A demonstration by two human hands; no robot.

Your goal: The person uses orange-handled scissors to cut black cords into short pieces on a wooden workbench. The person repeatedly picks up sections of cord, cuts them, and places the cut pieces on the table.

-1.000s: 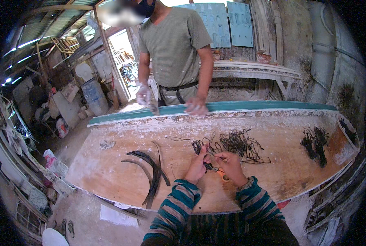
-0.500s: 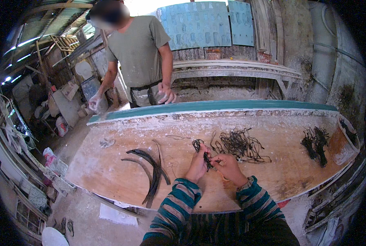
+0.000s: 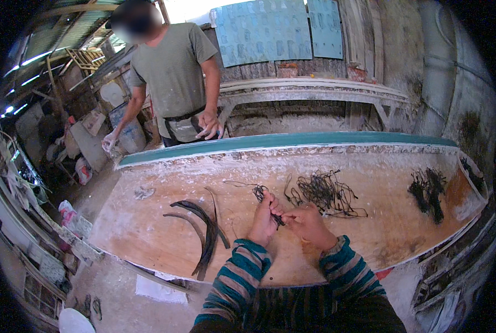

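Note:
My left hand [image 3: 266, 220] is closed around a small bundle of thin black cords [image 3: 260, 192], whose looped top sticks out above the fist. Beside it my right hand [image 3: 309, 225] pinches at the lower part of the same bundle, its fingertips meeting the left hand. Just beyond my hands lies a loose tangle of black cords [image 3: 328, 194] with small knots. To the left, several curved black rubber-like strips [image 3: 208, 233] rest on the wooden tabletop [image 3: 137, 222]. Two tied bundles of black cord [image 3: 427, 194] lie at the right.
An orange-brown bucket [image 3: 466, 191] lies on its side at the table's right end, black cord inside. A green ledge [image 3: 281, 141] runs along the far edge. Behind it stands a co-worker [image 3: 176, 77], hands low. A whitish bench [image 3: 314, 91] lines the back wall.
The co-worker has shifted left, with the arm at the left moving out past the ledge's end. My hands stay at the cord bundle, the left fist turned slightly and the right fingers nearer it.

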